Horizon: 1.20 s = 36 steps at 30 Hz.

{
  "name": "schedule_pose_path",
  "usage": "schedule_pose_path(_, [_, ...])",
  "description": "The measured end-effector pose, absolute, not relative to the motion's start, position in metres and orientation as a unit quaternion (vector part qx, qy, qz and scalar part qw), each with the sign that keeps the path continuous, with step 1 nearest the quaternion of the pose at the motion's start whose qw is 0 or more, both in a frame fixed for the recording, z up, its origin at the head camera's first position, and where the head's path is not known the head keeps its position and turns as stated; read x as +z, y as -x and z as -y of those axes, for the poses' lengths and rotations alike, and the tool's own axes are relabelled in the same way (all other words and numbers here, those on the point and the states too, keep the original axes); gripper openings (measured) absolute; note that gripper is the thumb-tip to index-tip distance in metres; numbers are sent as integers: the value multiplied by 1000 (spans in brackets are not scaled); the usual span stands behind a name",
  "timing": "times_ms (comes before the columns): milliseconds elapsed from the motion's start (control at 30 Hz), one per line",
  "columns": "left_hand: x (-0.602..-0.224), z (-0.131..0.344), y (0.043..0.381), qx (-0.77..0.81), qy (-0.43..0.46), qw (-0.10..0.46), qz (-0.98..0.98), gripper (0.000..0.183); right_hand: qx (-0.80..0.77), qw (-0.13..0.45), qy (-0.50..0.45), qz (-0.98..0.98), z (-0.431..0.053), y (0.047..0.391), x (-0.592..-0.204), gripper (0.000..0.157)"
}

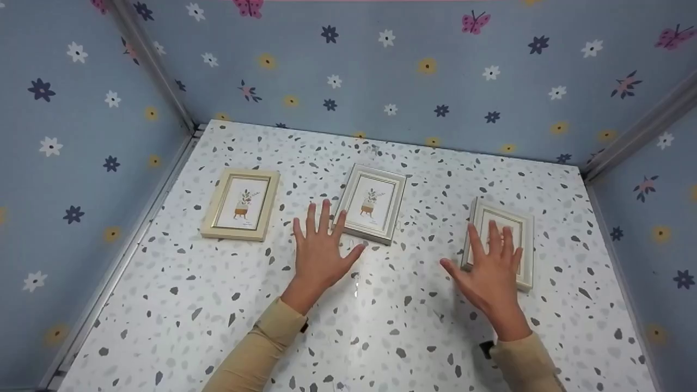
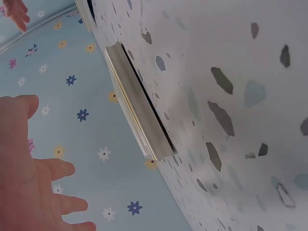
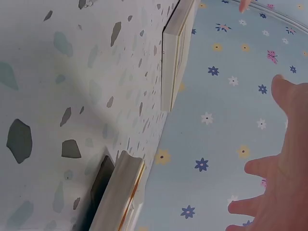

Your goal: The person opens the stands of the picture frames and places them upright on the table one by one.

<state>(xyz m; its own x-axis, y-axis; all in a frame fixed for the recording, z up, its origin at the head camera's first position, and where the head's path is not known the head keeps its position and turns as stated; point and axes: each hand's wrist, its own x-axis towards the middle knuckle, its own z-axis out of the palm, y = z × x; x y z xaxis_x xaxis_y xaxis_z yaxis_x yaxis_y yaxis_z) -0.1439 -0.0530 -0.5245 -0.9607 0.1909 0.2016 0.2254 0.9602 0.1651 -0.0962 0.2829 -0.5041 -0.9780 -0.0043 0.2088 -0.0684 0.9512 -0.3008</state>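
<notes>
Three picture frames, each with a potted-plant print, lie on a speckled white tabletop. The cream frame [image 1: 207, 223] is at the left in the head view, and the silver-white frame [image 1: 399, 201] lies tilted in the middle. A third, pale frame [image 1: 526, 256] is at the right, partly covered by my right hand [image 1: 493, 275]. That hand is held above it with fingers spread. My left hand [image 1: 321, 250], fingers also spread, hovers beside the lower left edge of the middle frame. Both wrist views show the hands raised off the tabletop, holding nothing.
Blue panels with flowers and butterflies, the back panel [image 1: 359, 71], left panel [image 1: 71, 179] and right panel [image 1: 661, 239], enclose the speckled tabletop [image 1: 381, 326] on three sides. Metal strips [image 1: 158, 71] run along the panel corners.
</notes>
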Motion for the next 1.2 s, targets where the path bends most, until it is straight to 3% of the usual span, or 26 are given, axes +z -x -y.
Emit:
schedule_pose_path(633, [-523, 66, 151, -165, 112, 134, 971, 64, 197, 119, -27, 973, -284, 92, -515, 80])
schedule_pose_path(900, [-523, 78, 157, -201, 107, 149, 962, 66, 273, 119, -20, 954, -284, 92, -515, 65])
schedule_pose_path(1200, [-521, 110, 164, -258, 57, 151, 953, 62, 307, 119, -34, 943, -280, 94, -520, 59])
